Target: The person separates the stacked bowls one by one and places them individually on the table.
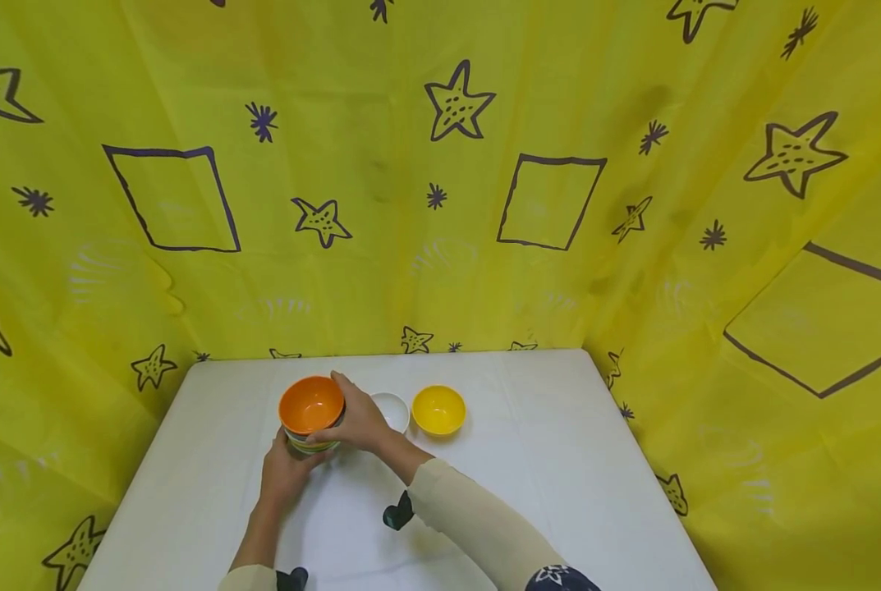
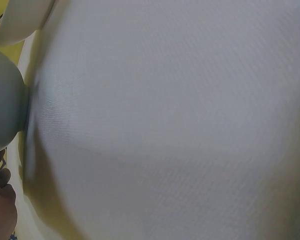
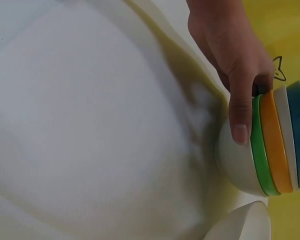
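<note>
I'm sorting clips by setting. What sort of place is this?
Probably a makeshift recording booth: yellow sheeting marked with dark-outlined stars surrounds a white table on three sides.

Near the far left corner of the white table [image 1: 580, 484] I see a stack of glossy round bowls [image 1: 312, 413], orange on top, then blue, white, yellow-orange, green, and white at the base. Toward the far edge's middle are a round white bowl [image 1: 395, 410] and a round bright-yellow bowl [image 1: 438, 410]. Yellow cloth walls [image 1: 381, 283] carry dark-outlined dotted stars, spiky bursts and four-sided frames; the long sleeves [image 1: 477, 517] are cream.
</note>
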Demonstrator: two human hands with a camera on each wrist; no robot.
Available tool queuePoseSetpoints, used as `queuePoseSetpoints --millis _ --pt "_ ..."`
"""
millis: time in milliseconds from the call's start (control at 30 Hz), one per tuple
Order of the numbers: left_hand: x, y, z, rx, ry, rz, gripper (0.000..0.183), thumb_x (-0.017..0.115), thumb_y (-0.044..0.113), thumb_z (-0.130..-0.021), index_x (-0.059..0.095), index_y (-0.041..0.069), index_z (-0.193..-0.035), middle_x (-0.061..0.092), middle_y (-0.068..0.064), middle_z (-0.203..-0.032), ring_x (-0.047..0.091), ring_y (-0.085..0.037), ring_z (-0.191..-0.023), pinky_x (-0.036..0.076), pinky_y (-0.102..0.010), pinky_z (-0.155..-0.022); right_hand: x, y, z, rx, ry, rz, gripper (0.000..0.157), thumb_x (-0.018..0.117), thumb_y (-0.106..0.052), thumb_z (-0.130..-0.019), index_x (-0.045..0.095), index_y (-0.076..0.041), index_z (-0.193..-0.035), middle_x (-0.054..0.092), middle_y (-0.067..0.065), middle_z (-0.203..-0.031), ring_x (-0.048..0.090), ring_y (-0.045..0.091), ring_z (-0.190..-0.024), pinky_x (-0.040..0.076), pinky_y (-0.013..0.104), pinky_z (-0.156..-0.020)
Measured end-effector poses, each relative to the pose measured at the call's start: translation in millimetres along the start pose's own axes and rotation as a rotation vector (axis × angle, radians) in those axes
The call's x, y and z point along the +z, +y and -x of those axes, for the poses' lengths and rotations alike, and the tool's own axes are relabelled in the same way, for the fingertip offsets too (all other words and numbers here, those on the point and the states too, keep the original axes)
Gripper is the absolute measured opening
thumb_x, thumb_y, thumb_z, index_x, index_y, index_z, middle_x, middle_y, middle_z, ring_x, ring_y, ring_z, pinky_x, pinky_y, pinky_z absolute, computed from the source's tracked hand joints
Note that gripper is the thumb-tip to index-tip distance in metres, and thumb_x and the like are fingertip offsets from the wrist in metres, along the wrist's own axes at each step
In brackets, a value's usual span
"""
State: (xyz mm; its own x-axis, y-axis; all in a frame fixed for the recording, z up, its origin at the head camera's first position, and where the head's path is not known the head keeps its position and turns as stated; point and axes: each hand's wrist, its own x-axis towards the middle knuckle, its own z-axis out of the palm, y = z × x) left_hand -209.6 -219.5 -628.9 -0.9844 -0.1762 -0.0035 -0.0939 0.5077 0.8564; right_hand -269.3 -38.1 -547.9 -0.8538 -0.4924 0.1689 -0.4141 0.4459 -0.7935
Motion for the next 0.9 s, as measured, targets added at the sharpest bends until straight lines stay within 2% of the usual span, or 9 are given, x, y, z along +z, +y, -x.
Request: queuePoseSetpoints --millis 133,333,533,667,900 --pt "1.4 -1.5 0.2 -0.006 -0.001 0.003 0.104 0.09 0.029 -0.085 0.027 -0.009 -0.158 0.04 -0.036 -0.156 0.037 -0.052 -0.145 0.024 -0.068 -0.121 2.1 2.5 -0.6 0.011 -0.001 0.021 0.114 0.096 -0.04 -0.077 0.03 -0.006 -0.164 0.053 0.005 -0.155 0.056 0.015 -0.135 0.046 0.034 -0.113" --pt "2.4 -1.5 0.5 -0.004 0.002 0.001 0.105 0.091 0.033 -0.084 0.028 -0.009 -0.157 0.042 -0.035 -0.155 0.039 -0.052 -0.144 0.025 -0.068 -0.12 3.7 4.1 -2.7 0.009 0.005 -0.001 0.102 0.097 -0.036 -0.077 0.041 -0.011 -0.159 0.061 -0.002 -0.146 0.06 0.01 -0.128 0.049 0.029 -0.108" --pt "1.4 -1.0 0.1 0.011 0.014 0.012 0.104 0.091 0.034 -0.083 0.03 -0.009 -0.156 0.045 -0.035 -0.152 0.043 -0.051 -0.141 0.027 -0.067 -0.12 4.5 2.3 -3.7 0.027 0.004 -0.025 0.109 0.097 -0.036 -0.076 0.035 -0.009 -0.162 0.058 0.001 -0.15 0.059 0.012 -0.13 0.048 0.029 -0.109" --pt "2.1 0.0 0.4 0.014 0.015 0.012 0.103 0.091 0.032 -0.084 0.03 -0.008 -0.156 0.045 -0.035 -0.153 0.042 -0.051 -0.142 0.026 -0.067 -0.12 5.1 1.2 -3.3 0.043 0.003 -0.057 0.107 0.096 -0.035 -0.078 0.035 -0.008 -0.162 0.059 0.0 -0.149 0.06 0.011 -0.128 0.049 0.028 -0.107" --pt "2.1 1.8 0.2 0.006 0.01 0.019 0.102 0.091 0.029 -0.084 0.029 -0.006 -0.157 0.044 -0.033 -0.155 0.04 -0.05 -0.143 0.025 -0.067 -0.121 4.4 1.6 -4.5 -0.017 0.012 -0.111 0.082 0.095 -0.027 -0.079 0.049 -0.014 -0.147 0.065 -0.003 -0.137 0.063 0.007 -0.12 0.051 0.023 -0.102"
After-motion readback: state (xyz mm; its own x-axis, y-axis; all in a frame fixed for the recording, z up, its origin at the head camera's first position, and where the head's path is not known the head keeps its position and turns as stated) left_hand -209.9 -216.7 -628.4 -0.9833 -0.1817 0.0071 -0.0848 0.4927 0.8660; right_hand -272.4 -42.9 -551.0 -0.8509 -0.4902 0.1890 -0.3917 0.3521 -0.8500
